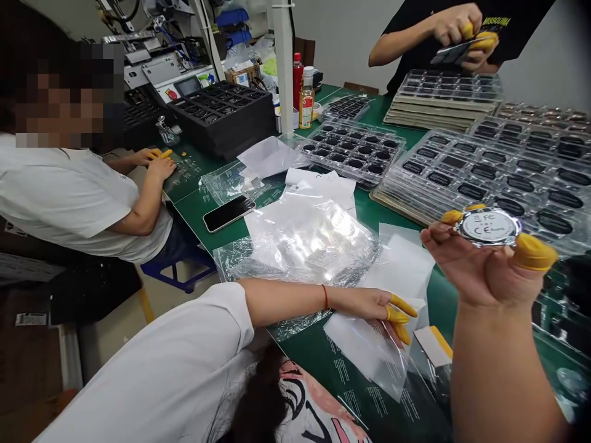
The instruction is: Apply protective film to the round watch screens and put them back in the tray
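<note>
Your right hand (489,277) is raised in front of you, clenched on a round, silver-rimmed disc with a white printed face (487,226). The grip is only as wide as the disc: thumb on its right edge, fingertips on its left, face turned toward you. Your thumb and fingertips wear yellow rubber finger cots (535,252). Your left hand is out of view, so its grip cannot be told.

Just behind the grip lie stacked clear plastic trays (480,178) with rows of black rounded pieces in their pockets. Below the grip is the green workbench (441,301). Down and left, a co-worker's bare forearm with a red string bracelet (324,296) reaches out, and that hand's yellow-cotted fingers (401,306) touch a clear plastic sleeve (364,347). Farther left lie a crumpled clear plastic bag (305,246) and a black smartphone (228,212). Well beyond the trays, a co-worker in a black T-shirt (415,46) holds a flat dark piece in both hands.
</note>
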Available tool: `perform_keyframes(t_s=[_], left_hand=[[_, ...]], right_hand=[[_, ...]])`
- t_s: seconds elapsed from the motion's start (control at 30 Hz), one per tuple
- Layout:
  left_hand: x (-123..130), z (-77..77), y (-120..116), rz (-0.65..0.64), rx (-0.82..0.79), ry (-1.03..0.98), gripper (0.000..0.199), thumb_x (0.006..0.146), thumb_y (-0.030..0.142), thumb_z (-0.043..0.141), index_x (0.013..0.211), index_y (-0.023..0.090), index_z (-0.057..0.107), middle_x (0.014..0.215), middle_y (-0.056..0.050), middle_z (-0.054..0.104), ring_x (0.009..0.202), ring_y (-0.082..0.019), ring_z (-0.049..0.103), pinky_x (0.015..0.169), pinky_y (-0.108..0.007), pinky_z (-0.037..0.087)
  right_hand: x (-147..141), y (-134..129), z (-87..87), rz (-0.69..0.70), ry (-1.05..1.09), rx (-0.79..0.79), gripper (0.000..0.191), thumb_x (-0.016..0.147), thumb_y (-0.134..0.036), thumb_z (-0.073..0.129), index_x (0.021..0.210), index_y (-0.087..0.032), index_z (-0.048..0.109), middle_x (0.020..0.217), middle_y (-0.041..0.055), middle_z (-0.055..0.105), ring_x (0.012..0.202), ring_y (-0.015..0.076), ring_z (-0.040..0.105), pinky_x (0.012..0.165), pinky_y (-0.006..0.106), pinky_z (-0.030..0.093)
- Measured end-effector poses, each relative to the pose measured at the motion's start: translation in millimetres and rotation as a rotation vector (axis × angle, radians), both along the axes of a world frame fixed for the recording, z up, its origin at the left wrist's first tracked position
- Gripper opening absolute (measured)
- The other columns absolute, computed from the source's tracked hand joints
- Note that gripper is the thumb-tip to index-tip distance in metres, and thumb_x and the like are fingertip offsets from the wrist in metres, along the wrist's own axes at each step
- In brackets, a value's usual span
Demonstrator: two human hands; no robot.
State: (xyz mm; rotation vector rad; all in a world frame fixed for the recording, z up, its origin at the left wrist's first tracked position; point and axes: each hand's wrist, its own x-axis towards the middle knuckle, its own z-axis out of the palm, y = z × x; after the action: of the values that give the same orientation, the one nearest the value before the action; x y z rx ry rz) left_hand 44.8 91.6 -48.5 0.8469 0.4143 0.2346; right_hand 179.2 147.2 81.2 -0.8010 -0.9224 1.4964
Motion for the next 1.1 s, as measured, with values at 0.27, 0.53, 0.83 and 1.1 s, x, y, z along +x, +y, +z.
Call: perform_keyframes(t_s=[0.27,0.53,0.83,1.1], left_hand=[[-1.6,15.6,-13.6,0.145,-0.013,0.076,0.067,0.085,0.047,0.069,0.138,0.014,0.044,0.086,-0.007,0.072,0.076,-0.016,0.073,0.084,-0.036,0.055],[-5.8,28.0,-13.6,0.164,-0.003,0.075,0.069,0.075,0.050,0.078,0.127,0.014,0.051,0.088,-0.009,0.075,0.078,-0.019,0.075,0.083,-0.033,0.054],[-4.8,31.8,-13.5,0.167,-0.032,0.092,0.067,0.073,0.049,0.080,0.122,0.014,0.052,0.086,-0.007,0.074,0.076,-0.019,0.075,0.084,-0.034,0.053],[-6.1,29.5,-8.3,0.204,-0.090,0.126,0.058,0.080,0.040,0.077,0.126,0.015,0.052,0.090,-0.008,0.076,0.077,-0.017,0.075,0.085,-0.033,0.051]], right_hand=[[-14.2,-0.5,-8.0,0.141,0.242,-0.010,0.036,0.056,-0.048,0.077,0.086,-0.031,0.066,0.089,-0.0037,0.071,0.078,0.0161,0.063,0.099,0.043,0.052],[-18.6,7.6,-25.6,0.343,0.329,0.033,0.055,0.050,-0.058,0.084,0.094,-0.031,0.065,0.093,-0.0031,0.073,0.088,0.0181,0.067,0.100,0.042,0.054],[-21.9,1.6,-21.9,0.275,0.173,0.043,0.058,0.056,-0.072,0.074,0.093,-0.030,0.064,0.101,-0.0001,0.073,0.100,0.0217,0.066,0.097,0.044,0.054],[21.7,116.5,28.5,-0.413,-0.622,0.297,0.024,0.082,-0.028,0.072,0.102,-0.021,0.059,0.101,0.0036,0.069,0.096,0.0165,0.063,0.095,0.034,0.047]])
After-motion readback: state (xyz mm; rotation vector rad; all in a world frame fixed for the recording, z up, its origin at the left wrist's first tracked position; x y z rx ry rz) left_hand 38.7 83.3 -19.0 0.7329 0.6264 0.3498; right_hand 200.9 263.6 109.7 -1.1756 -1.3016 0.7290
